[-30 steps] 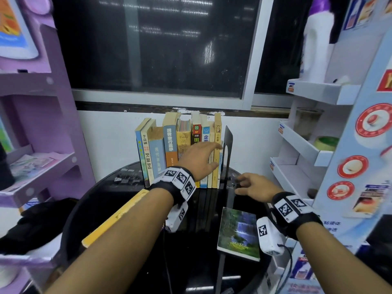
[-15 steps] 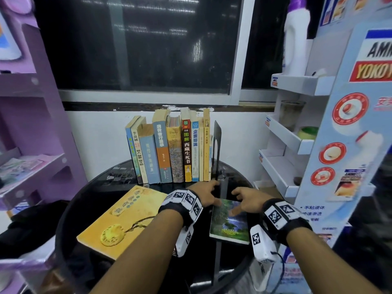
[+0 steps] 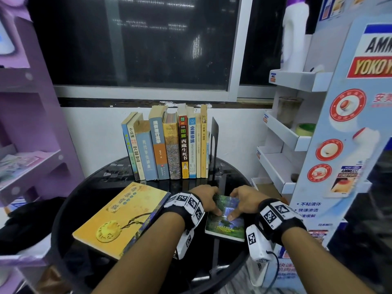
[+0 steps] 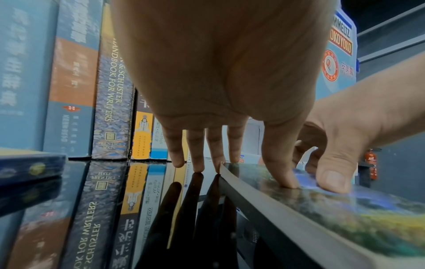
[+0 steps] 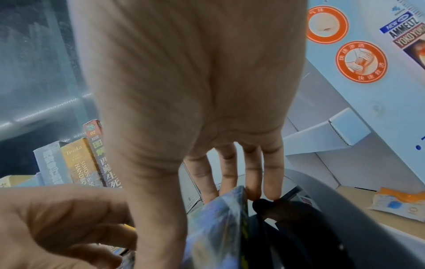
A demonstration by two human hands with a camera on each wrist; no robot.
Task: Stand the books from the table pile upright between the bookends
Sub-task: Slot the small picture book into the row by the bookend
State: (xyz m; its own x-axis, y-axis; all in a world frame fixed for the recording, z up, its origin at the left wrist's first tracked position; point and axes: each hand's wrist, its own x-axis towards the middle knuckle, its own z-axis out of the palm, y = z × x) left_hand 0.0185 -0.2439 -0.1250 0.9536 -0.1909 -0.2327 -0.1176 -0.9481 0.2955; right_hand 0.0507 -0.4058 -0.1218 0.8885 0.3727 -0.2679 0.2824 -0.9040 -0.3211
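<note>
A small book with a green landscape cover lies flat on the black round table, near its right side. My left hand and right hand both hold its far end, thumbs on the cover and fingers behind the far edge. In the left wrist view the left fingertips touch the glass beside the book's corner. A large yellow book lies flat on the left. Several books stand upright at the back against a black bookend on their right.
A purple shelf unit stands on the left, with a dark bag below it. A white and blue display rack crowds the table's right side. Small dark clips lie at the table's back left.
My left hand left the upright books and my right hand left the bookend's base. Both came down and back to the small book's far end and now hold it.
</note>
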